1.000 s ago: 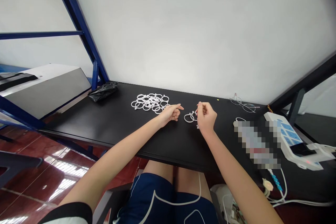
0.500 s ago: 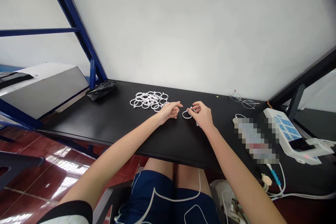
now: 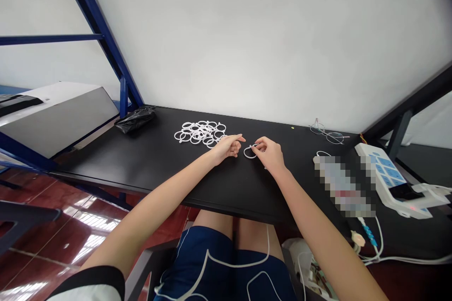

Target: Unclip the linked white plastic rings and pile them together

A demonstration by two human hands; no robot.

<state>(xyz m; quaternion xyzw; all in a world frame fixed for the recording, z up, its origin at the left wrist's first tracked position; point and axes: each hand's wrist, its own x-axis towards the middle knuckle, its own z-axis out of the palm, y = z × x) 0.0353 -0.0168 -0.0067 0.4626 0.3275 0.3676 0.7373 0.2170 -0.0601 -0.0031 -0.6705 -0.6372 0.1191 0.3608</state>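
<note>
1. From my remote seat I took the pile of white rings (image 3: pixel 200 132) on the black surface (image 3: pixel 151 164) as my mark.
2. The left hand (image 3: pixel 228 145) rested on the surface just right of the pile. Its fingers were half curled, the forefinger stretched out away from the pile, and I saw nothing held in it.
3. A single ring (image 3: pixel 250 152) sat farther right of the pile, just past the left hand. I could not tell whether it lay flat or was lifted a little.
4. The right hand (image 3: pixel 270 153) was right of the pile too, thumb and forefinger pinching the single ring at its far edge.
5. A crumpled black bag (image 3: pixel 136 120) lay well left of the pile.
6. A pair of glasses (image 3: pixel 326 134) lay well right of the pile by the wall, and a white power strip (image 3: pixel 386 176) lay farther right still.
</note>
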